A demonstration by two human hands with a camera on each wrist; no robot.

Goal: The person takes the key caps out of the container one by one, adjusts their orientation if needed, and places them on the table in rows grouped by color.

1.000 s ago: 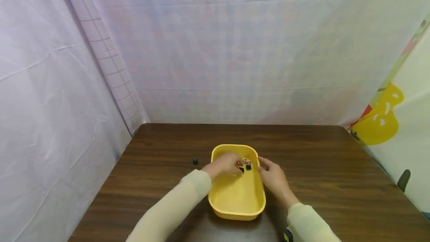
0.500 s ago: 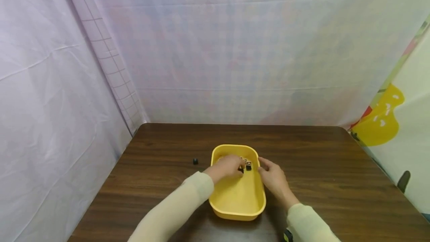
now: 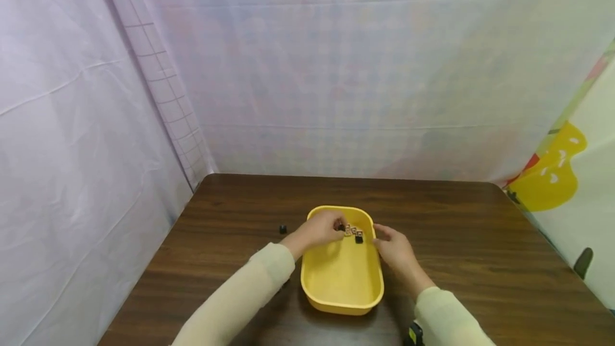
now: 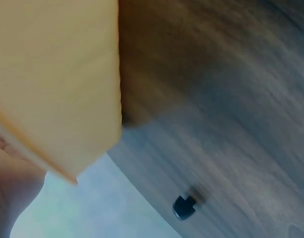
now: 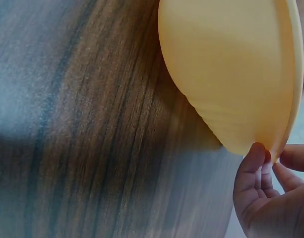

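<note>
A yellow plastic basin (image 3: 343, 276) stands on the table. Inside its far end, my left hand (image 3: 319, 229) pinches a small black piece (image 3: 341, 227) at the fingertips; the kind is too small to tell. Several small pieces with pale square faces (image 3: 354, 230) and a black one (image 3: 359, 240) lie just right of those fingers, in a short slanting line. At the basin's right rim, my right hand (image 3: 399, 254) grips the edge between thumb and fingers, as the right wrist view also shows. The left wrist view has most of the left hand hidden behind the basin wall.
Left of the basin, a small black piece (image 3: 282, 229) lies on the brown wooden table (image 3: 230, 218). Something dark shows beside the left sleeve (image 3: 240, 292), mostly covered. White curtains (image 3: 312, 95) hang behind and at the sides.
My left hand has drawn slightly left and toward the far end inside the basin, with the black piece between its fingers. The right hand keeps its hold on the rim.
</note>
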